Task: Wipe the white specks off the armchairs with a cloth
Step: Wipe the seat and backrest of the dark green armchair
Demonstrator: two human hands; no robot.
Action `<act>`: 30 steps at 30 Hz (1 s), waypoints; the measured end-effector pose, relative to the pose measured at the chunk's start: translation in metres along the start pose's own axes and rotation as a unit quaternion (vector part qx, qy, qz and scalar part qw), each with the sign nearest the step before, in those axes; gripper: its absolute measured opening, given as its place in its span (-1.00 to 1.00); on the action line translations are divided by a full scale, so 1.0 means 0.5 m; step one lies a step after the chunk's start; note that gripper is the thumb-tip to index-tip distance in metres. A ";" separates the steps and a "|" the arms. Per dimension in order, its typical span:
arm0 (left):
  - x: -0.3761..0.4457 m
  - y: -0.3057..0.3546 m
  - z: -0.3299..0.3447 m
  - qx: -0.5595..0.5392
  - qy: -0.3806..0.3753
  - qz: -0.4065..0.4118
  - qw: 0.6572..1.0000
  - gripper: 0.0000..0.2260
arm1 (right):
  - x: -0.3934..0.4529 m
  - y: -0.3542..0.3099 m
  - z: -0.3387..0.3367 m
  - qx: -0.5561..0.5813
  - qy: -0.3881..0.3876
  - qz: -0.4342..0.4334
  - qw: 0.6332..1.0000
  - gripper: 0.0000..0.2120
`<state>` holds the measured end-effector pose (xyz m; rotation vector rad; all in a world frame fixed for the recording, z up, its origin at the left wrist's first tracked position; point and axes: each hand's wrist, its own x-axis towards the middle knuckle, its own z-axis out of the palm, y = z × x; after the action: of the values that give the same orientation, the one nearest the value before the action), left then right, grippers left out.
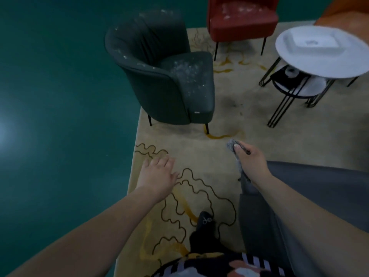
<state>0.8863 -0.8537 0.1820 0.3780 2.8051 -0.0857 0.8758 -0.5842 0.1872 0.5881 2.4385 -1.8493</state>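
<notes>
A dark grey armchair [165,72] stands on the rug ahead, with white specks on its seat, backrest and rim. Behind it a red armchair [241,19] also carries white specks on its seat. My right hand [251,160] is shut on a grey cloth [232,145], held low over the rug, well short of the grey armchair. The cloth's tail hangs below the hand. My left hand [157,172] hovers open, fingers spread, over the rug with nothing in it.
A round white side table [323,50] on black wire legs stands to the right, with a lower shelf. An orange seat [347,15] shows at the top right. The beige rug [199,152] borders a dark green floor [60,96] on the left. A grey seat edge [309,196] is under my right arm.
</notes>
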 end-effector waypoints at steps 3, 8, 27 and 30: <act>0.091 -0.013 -0.042 0.006 0.008 0.002 1.000 -0.47 | 0.091 -0.037 0.004 -0.002 0.000 -0.014 1.000 -0.77; 0.209 -0.014 -0.090 0.003 0.006 0.015 1.000 -0.46 | 0.212 -0.084 0.010 0.007 0.010 -0.002 1.000 -0.75; 0.743 -0.080 -0.188 0.024 -0.014 0.130 0.991 -0.44 | 0.655 -0.232 0.034 -0.007 0.064 0.046 0.997 -0.75; 0.816 -0.076 -0.202 0.021 -0.018 0.128 0.991 -0.44 | 0.720 -0.242 0.021 0.002 0.063 0.047 0.997 -0.77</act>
<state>0.4722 -0.7789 0.1523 0.7337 2.6977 -0.0924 0.5021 -0.5200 0.2081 0.8284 2.4348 -1.8350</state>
